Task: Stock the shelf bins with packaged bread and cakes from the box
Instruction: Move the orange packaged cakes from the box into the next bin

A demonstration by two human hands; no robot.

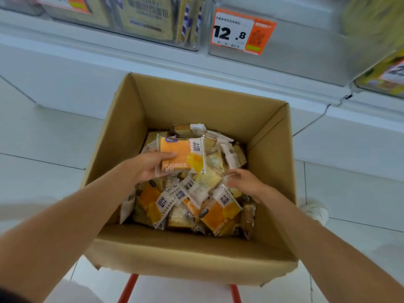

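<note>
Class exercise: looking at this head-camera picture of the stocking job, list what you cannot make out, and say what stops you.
- Head view: lower packets in the cardboard box are buried under the top ones.
- Small print on the price tag is blurred.
- Shelf bins are cut off by the top edge.
- Right hand fingertips are motion-blurred, so its grip is unclear.

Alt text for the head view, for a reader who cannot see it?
The left hand holds an orange bread packet over an open cardboard box of packets; the right hand reaches into the pile. Shelf bins carry a 12.8 price tag.

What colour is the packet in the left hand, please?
Orange and yellow with clear edges, seen in the head view: packet, left hand.
</note>
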